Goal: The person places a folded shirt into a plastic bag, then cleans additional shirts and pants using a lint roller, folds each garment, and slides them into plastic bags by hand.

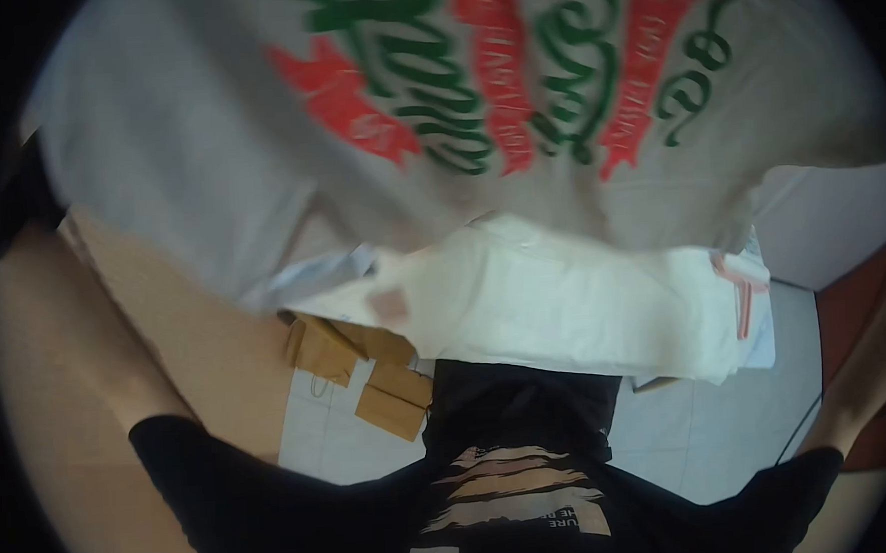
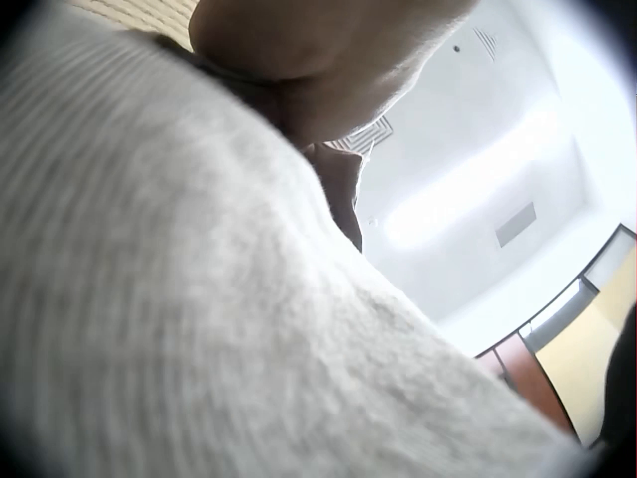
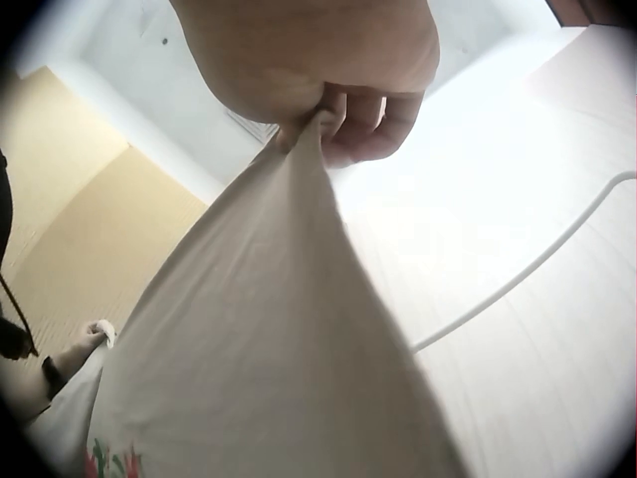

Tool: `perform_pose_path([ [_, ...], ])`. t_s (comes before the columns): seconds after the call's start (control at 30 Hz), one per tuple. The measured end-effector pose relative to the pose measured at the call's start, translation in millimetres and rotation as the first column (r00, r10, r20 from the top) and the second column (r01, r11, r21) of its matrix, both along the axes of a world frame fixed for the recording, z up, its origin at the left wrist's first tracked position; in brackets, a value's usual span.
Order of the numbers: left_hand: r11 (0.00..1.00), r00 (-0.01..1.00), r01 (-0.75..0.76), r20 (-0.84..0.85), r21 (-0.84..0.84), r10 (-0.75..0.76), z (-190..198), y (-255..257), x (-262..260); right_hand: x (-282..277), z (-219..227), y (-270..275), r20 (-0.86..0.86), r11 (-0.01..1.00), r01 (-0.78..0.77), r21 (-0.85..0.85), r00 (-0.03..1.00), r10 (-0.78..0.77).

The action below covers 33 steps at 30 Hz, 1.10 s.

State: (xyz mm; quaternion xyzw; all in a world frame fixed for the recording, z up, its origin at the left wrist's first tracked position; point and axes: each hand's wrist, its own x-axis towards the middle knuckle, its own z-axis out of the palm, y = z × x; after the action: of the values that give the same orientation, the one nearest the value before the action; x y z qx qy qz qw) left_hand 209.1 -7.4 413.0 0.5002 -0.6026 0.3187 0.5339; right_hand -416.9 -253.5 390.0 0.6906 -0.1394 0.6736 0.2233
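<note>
Grey shirt (image 1: 254, 116) with red and green print fills the upper part of the head view, lifted and spread. The right hand (image 3: 328, 60) pinches its edge with curled fingers. The left hand (image 2: 318, 60) seems to grip it too. I judge a fold comes next, needing both corners level. Below are white clothes (image 1: 565, 310), brown boxes (image 1: 368, 376) and a tiled floor (image 1: 712, 433).

This looks like a shop stockroom or a garment-packing room. White floor tiles (image 1: 712, 443) lie under a stack of folded white garments (image 1: 585, 309), with several flat brown cardboard boxes (image 1: 368, 376) just left of it. The wrist views show a white panelled ceiling (image 2: 478, 149) with vents (image 2: 516, 224) and pale yellow walls (image 3: 90, 219).
</note>
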Motion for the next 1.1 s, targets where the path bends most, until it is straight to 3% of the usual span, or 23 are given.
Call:
perform_pose_path([
  [0.13,0.989,0.993,-0.116,0.015,0.091,0.116,-1,-9,9,2,-3,-47,0.036,0.976,-0.137,-0.167,0.989,0.145],
  [0.17,0.981,0.987,-0.160,0.023,0.113,0.158,-1,-10,11,33,-10,-12,0.100,0.992,0.002,0.128,0.995,-0.015],
  [0.23,0.950,0.964,-0.265,0.041,0.164,0.262,-1,-14,16,44,-23,-43,0.019,0.951,-0.049,0.306,0.999,0.046],
  [0.3,0.899,0.925,-0.379,0.064,0.218,0.375,-2,-17,22,49,-31,-83,-0.252,0.878,0.129,0.461,0.968,-0.010],
  [0.37,0.831,0.870,-0.490,0.093,0.262,0.484,-3,-20,28,56,-46,-132,-0.455,0.919,0.158,0.360,0.890,0.026],
  [0.43,0.828,0.849,-0.525,0.196,0.195,0.491,-8,-49,67,77,-58,-98,-0.500,0.831,0.323,0.454,0.864,-0.062],
  [0.5,0.810,0.756,-0.566,0.297,-0.153,0.584,31,-81,117,67,-47,-110,-0.406,0.885,0.253,0.391,0.910,-0.080],
  [0.53,0.811,0.755,-0.561,0.297,-0.169,0.584,49,-79,96,71,-28,-104,-0.171,0.968,0.156,0.197,0.978,-0.123],
  [0.57,0.929,0.945,-0.327,-0.069,-0.173,0.319,70,-66,57,68,-10,-96,0.076,0.994,0.104,-0.033,0.992,-0.101],
  [0.6,0.961,0.913,-0.079,-0.407,-0.266,-0.037,84,-54,33,59,12,-87,0.129,0.996,0.085,-0.016,0.988,-0.082],
  [0.63,0.956,0.916,-0.075,-0.399,-0.283,-0.047,98,-43,30,50,30,-77,0.185,0.998,0.064,-0.004,0.981,-0.062],
  [0.7,0.803,0.756,0.166,-0.449,-0.573,-0.477,122,-29,44,54,51,-55,0.218,0.996,0.087,-0.001,0.972,-0.085],
  [0.73,0.823,0.766,0.125,-0.473,-0.554,-0.435,115,-12,32,50,48,-36,0.254,0.995,0.093,0.032,0.962,-0.098],
  [0.77,0.846,0.773,0.082,-0.502,-0.527,-0.388,101,1,18,45,41,-23,0.264,0.995,0.099,0.030,0.959,-0.103],
  [0.8,0.877,0.878,-0.122,-0.463,-0.465,-0.123,89,7,16,44,30,-10,0.243,0.998,0.066,0.008,0.968,-0.066],
  [0.83,0.874,0.881,0.111,-0.360,-0.472,-0.306,70,26,14,42,16,2,0.214,1.000,0.026,-0.006,0.977,-0.024],
  [0.9,0.960,0.980,-0.111,-0.191,-0.258,0.061,-19,64,-34,16,-26,20,0.115,0.989,0.048,0.142,0.991,-0.065],
  [0.93,0.831,0.843,-0.523,0.034,-0.191,0.538,-59,110,17,-2,-49,36,0.040,0.955,0.133,0.267,0.988,-0.149],
  [0.97,0.523,0.462,-0.823,0.275,-0.222,0.843,-98,154,69,-119,-85,-37,-0.110,0.843,0.538,-0.005,0.838,-0.535],
  [1.0,0.894,0.885,-0.432,-0.245,-0.118,0.396,-158,149,6,-118,-145,-4,0.009,0.916,0.284,0.283,0.954,-0.299],
  [1.03,0.996,0.987,-0.083,-0.140,-0.028,0.078,-225,186,39,-118,-203,31,-0.148,0.949,0.126,0.289,0.985,-0.086],
  [1.07,0.982,0.985,0.028,-0.173,0.185,0.005,-286,211,26,-101,-249,67,-0.335,0.947,0.064,0.316,0.941,0.048],
  [1.1,0.972,0.981,-0.004,-0.187,0.237,0.049,-358,232,33,-83,-302,93,-0.397,0.913,0.178,0.366,0.918,-0.020],
])
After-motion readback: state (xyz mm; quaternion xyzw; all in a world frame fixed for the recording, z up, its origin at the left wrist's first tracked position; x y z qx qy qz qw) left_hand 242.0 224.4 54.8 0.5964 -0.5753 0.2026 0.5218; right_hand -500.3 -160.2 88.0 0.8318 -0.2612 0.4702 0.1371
